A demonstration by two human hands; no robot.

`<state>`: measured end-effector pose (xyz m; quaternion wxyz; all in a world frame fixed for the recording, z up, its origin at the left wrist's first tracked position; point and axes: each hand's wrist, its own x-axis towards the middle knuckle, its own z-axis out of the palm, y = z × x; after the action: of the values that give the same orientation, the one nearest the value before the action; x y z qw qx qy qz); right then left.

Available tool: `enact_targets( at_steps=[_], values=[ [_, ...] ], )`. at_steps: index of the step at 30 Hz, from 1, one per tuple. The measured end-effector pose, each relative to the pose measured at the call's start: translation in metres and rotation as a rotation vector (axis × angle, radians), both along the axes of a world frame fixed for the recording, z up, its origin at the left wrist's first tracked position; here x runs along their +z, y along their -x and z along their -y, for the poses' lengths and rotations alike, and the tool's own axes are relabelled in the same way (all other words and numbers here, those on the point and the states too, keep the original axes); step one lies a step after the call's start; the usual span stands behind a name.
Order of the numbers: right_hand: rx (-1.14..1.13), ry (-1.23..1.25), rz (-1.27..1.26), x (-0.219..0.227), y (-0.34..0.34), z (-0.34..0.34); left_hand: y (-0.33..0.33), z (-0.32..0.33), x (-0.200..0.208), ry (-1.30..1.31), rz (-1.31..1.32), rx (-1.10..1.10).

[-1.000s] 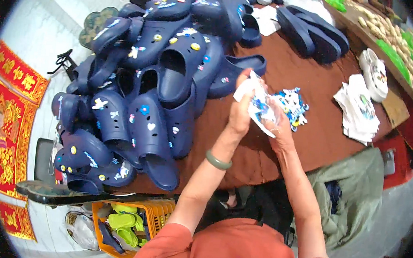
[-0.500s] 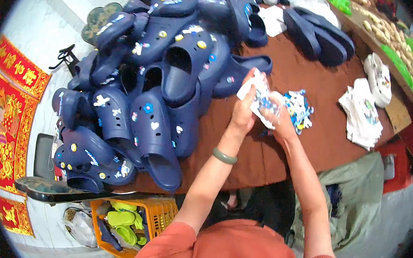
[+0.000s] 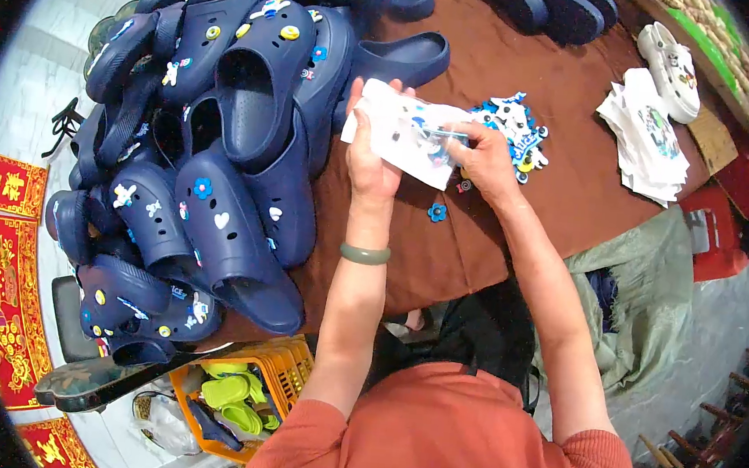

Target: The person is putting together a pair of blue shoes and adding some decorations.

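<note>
My left hand (image 3: 373, 165) is closed round the left side of a white plastic packet (image 3: 374, 124), with the thumb on top. Small blue and dark shoe charms show in or on the packet's shiny front. Fingers bent, my right hand (image 3: 488, 159) pinches at the packet's right edge; exactly what it grips there is unclear. Just beyond that hand lies a pile of blue, white and yellow shoe charms (image 3: 523, 140). A loose blue flower charm (image 3: 437, 212) rests on the brown tablecloth (image 3: 416, 268) nearer to me.
Many navy clogs (image 3: 258, 93) with charms are heaped at the left. At the right are a stack of white packets (image 3: 642, 136) and a white clog (image 3: 669, 72). Navy slippers (image 3: 559, 7) lie at the far edge. An orange crate (image 3: 293, 373) holds green clogs below the table.
The view has shifted, so the table sits higher and further left. The packet has been turned flatter, showing its front. My right hand has moved to its right edge.
</note>
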<state>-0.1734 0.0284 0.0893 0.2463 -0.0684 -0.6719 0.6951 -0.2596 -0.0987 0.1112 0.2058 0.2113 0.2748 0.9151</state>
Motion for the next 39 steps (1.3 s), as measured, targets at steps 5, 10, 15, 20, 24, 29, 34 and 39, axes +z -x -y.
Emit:
enact_targets(
  at_steps=[5,10,15,20,24,29,34,39],
  values=[
    [0.083,-0.061,0.246,0.007,-0.003,0.000,0.003,0.010,0.002,-0.012,-0.009,0.070],
    [0.177,0.135,-0.045,0.014,-0.001,-0.004,-0.001,0.005,0.009,0.070,-0.092,0.093],
    [0.168,-0.114,-0.088,0.029,-0.010,-0.009,-0.011,-0.012,0.012,0.097,-0.129,0.055],
    [0.093,-0.226,-0.073,-0.004,0.002,-0.002,-0.001,-0.001,-0.001,0.056,0.135,0.032],
    [0.293,-0.233,-0.264,0.002,0.013,0.016,-0.002,0.014,-0.004,0.311,-0.065,0.190],
    [0.187,-0.391,-0.199,0.014,0.002,0.001,-0.009,-0.003,0.003,0.266,0.000,0.028],
    [0.059,-0.584,-0.422,-0.001,0.025,0.003,0.012,0.004,-0.022,0.125,0.067,-0.101],
    [0.145,-0.606,-0.185,-0.005,0.019,-0.003,-0.007,-0.008,-0.006,0.266,0.058,0.061]
  ],
)
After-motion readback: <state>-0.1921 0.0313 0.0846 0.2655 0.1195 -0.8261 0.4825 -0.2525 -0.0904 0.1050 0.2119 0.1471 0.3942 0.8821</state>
